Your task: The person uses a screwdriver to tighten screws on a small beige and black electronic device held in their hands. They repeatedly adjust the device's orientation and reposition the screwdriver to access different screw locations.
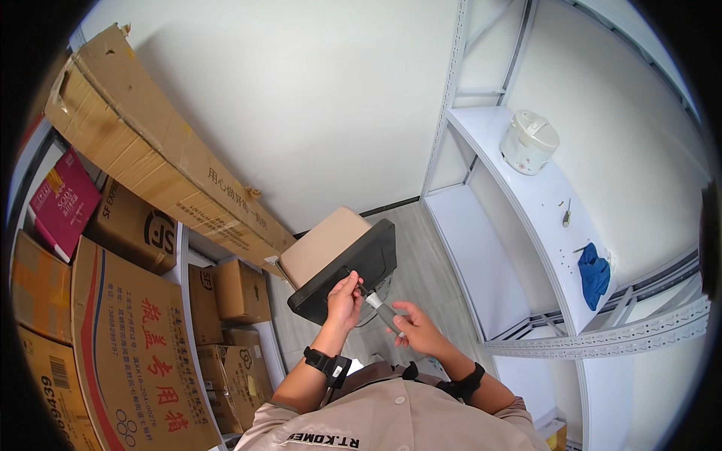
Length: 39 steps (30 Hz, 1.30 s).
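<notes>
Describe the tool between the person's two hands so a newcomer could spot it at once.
Find the black panel in the middle of the view. At its lower right, the tool slants down from beside the left hand to the right hand. Its thick grey handle and white collar set it apart from the thin tool lying on the white shelf.

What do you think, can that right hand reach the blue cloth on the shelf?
Probably yes, with a stretch or step: nothing visible blocks the way to the blue cloth, though the right hand is at the grey-handled tool.
</notes>
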Motion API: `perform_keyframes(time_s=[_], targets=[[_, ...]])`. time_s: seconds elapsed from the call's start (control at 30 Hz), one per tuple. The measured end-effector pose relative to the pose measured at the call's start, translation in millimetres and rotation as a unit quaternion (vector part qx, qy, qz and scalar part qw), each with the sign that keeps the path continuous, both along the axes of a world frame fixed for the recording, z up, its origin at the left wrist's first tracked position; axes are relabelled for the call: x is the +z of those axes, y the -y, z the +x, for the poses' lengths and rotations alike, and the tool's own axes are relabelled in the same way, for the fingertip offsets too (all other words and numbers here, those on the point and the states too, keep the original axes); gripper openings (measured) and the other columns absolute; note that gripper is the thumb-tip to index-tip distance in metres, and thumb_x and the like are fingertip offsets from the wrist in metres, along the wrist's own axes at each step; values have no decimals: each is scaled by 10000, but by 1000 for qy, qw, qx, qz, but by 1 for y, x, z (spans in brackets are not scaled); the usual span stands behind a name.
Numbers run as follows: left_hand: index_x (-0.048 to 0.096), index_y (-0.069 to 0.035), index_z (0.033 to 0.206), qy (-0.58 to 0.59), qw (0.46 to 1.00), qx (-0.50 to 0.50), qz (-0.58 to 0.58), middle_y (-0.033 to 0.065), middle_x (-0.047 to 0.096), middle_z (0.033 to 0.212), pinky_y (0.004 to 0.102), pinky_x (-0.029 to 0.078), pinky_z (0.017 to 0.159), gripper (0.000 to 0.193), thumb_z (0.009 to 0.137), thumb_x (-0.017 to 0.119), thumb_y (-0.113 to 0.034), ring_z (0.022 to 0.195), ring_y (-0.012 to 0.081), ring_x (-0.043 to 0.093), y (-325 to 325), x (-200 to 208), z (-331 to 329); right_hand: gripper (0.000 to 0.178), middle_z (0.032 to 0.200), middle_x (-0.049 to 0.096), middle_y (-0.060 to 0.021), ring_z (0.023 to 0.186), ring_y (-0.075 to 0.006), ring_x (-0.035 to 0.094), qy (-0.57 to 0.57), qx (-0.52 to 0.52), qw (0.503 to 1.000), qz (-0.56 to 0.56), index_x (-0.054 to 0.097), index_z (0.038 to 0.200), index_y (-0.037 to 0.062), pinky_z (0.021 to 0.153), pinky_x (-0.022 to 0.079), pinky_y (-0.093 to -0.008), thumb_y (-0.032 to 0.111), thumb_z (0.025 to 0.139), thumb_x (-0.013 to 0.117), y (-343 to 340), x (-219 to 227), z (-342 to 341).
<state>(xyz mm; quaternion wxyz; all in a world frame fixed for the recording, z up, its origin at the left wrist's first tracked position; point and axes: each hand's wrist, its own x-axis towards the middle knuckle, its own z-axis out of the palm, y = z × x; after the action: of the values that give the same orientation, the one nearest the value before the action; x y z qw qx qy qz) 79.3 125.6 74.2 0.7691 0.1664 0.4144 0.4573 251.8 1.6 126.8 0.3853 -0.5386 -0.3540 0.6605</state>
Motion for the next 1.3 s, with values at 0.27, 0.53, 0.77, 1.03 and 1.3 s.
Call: perform_keyframes(time_s=[0.27, 0.53, 0.77, 1.03, 1.3], targets=[[623, -79, 966, 19, 1000, -8, 8, -10, 624, 866, 170, 395, 522, 135, 932, 623, -210, 615, 35, 487, 4, 8, -1, 498, 989, 617, -90, 614, -110, 585, 15, 11, 1000, 16, 381, 1350, 46, 535, 448, -252, 228, 934, 586, 1, -3, 0], [626, -78, 965, 10, 1000, -5, 4, -10, 626, 864, 160, 395, 518, 136, 930, 627, -210, 601, 32, 485, 3, 4, 0, 486, 949, 593, -120, 593, -126, 587, 84, -55, 993, 56, 403, 1319, 36, 502, 436, -246, 257, 932, 595, 4, 0, -6], [622, -50, 1020, 52, 998, -13, -18, 26, 646, 921, 199, 483, 613, 132, 949, 542, -127, 677, 76, 567, 5, 0, -7, 393, 934, 629, -93, 539, -116, 561, -38, -40, 998, -43, 408, 1306, 49, 479, 424, -239, 285, 998, 469, 2, 1, -1], [562, -5, 1156, 33, 999, 3, 0, 105, 627, 1124, 269, 523, 878, 362, 882, 361, 121, 969, 180, 621, 10, -14, -13, 356, 938, 625, -72, 573, -103, 536, 18, -25, 1000, -3, 430, 1301, 64, 527, 426, -240, 257, 1002, 455, 9, -14, 0], [536, -1, 1193, 62, 998, -9, -2, 128, 603, 1195, 298, 497, 961, 395, 875, 372, 166, 1128, 220, 584, 19, -11, -14, 350, 934, 610, -52, 623, -82, 515, 13, -10, 1000, 13, 434, 1287, 25, 560, 432, -228, 211, 992, 452, 21, -18, 6]])
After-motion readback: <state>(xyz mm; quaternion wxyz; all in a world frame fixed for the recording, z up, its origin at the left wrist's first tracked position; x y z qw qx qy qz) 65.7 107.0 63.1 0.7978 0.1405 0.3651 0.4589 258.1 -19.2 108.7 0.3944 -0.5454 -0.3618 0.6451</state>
